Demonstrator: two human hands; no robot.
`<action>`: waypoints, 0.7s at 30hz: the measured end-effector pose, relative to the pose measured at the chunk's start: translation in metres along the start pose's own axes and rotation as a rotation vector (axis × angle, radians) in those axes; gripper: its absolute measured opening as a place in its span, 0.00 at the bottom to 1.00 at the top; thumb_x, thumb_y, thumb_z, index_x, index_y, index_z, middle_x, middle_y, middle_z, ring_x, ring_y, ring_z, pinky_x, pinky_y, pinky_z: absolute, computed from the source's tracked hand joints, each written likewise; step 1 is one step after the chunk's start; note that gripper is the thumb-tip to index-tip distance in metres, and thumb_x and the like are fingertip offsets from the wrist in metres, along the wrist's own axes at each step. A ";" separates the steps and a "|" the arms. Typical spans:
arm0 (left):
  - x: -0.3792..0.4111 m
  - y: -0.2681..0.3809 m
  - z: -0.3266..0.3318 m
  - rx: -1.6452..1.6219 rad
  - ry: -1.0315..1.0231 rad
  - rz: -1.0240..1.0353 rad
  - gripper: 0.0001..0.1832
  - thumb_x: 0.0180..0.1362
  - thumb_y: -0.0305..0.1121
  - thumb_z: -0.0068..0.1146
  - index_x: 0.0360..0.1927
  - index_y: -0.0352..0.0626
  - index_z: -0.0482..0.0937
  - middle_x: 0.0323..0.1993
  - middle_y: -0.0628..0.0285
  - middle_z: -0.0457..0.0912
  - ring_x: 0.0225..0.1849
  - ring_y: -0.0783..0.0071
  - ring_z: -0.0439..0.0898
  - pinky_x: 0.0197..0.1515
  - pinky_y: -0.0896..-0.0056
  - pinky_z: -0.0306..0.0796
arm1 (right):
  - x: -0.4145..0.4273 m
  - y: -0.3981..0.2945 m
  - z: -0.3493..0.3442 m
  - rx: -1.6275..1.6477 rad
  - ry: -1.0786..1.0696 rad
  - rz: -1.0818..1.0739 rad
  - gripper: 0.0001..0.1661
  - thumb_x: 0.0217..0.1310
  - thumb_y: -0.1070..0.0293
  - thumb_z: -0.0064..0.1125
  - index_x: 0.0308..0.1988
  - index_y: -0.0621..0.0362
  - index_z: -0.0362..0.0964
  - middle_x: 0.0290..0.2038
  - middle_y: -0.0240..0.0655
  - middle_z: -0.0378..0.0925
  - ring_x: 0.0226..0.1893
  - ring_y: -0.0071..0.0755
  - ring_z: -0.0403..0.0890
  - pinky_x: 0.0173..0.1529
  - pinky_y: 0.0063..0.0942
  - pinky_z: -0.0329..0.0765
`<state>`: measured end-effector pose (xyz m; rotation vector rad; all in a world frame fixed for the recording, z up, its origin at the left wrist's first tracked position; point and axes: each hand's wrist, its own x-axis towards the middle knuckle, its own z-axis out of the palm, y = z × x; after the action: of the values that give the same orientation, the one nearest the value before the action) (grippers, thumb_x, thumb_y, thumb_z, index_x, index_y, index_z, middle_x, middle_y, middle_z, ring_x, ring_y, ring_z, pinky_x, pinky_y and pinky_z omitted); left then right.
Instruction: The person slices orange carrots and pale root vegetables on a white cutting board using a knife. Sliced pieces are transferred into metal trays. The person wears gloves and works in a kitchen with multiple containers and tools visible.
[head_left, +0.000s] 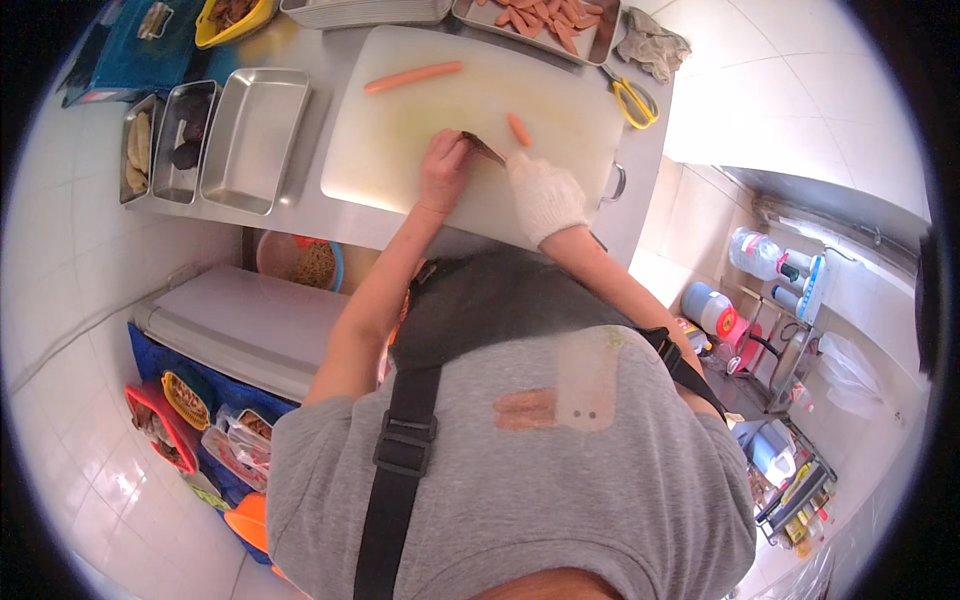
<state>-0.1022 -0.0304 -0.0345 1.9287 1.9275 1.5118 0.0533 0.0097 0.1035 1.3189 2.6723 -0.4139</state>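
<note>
A white cutting board (420, 112) lies on the metal counter before me. My right hand (546, 196), in a white knitted glove, grips a knife (486, 148) whose blade points left. My bare left hand (444, 171) has its fingers curled down at the blade's far end; whatever may lie under them is hidden. Just beyond the gloved hand rests a short cut piece of sausage (518, 130). One long sausage (413, 77) lies near the board's far left. Behind the board, a metal tray (596, 51) holds many slanted sausage pieces (551, 19).
Yellow-handled scissors (636, 103) and a crumpled cloth (652, 45) lie at the counter's right. On the left stand an unfilled metal tray (251, 142) and two narrower trays (176, 180) with food. A yellow basket (234, 26) is at the far left. Below sits a basin of noodle-like strands (311, 266).
</note>
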 end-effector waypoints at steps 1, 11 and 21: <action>0.003 -0.001 0.001 -0.002 0.006 0.008 0.09 0.45 0.19 0.61 0.32 0.35 0.77 0.39 0.54 0.78 0.45 0.53 0.78 0.46 0.58 0.73 | 0.003 0.002 0.007 0.005 -0.009 0.017 0.09 0.60 0.69 0.48 0.36 0.60 0.73 0.27 0.49 0.81 0.28 0.52 0.84 0.31 0.45 0.81; -0.005 -0.013 -0.017 0.158 -0.163 -0.062 0.10 0.50 0.22 0.60 0.37 0.37 0.77 0.40 0.54 0.75 0.44 0.52 0.75 0.46 0.59 0.71 | -0.005 0.031 0.017 0.034 0.089 -0.055 0.06 0.58 0.68 0.51 0.37 0.56 0.70 0.32 0.46 0.78 0.32 0.51 0.82 0.35 0.45 0.78; 0.063 0.034 -0.031 -0.426 -0.576 -0.534 0.11 0.62 0.32 0.56 0.44 0.36 0.75 0.35 0.54 0.82 0.33 0.68 0.81 0.40 0.67 0.73 | -0.015 0.044 -0.012 -0.171 0.289 -0.351 0.04 0.52 0.69 0.53 0.33 0.53 0.70 0.36 0.34 0.72 0.35 0.37 0.79 0.33 0.34 0.78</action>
<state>-0.1109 -0.0079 0.0396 1.3212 1.5280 0.9688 0.0975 0.0274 0.1109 0.9231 3.1053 -0.0236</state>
